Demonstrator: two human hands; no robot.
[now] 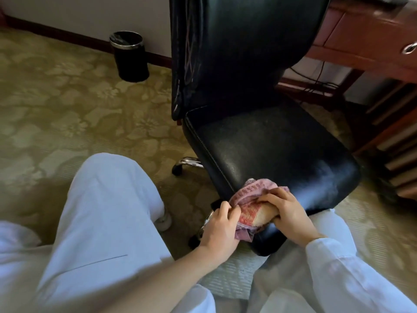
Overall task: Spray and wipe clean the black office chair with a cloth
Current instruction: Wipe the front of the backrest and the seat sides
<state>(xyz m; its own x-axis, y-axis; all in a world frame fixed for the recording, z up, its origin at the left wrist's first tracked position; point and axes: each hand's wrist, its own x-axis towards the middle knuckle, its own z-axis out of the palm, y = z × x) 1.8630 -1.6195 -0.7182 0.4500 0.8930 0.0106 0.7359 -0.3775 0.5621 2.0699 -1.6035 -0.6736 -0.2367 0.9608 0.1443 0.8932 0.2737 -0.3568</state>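
Note:
The black office chair (270, 150) stands in front of me, its seat facing me and its backrest rising at the top. A pink and red patterned cloth (250, 206) lies bunched over the seat's near front edge. My left hand (218, 231) pinches the cloth's left end just off the seat corner. My right hand (286, 213) grips the cloth's right part against the seat edge, fingers curled over it. No spray bottle is in view.
A black waste bin (129, 56) stands by the wall at the back left. A red-brown wooden desk (370, 39) with a drawer and cables under it is at the right. My knees in white trousers (101, 211) flank the chair on patterned carpet.

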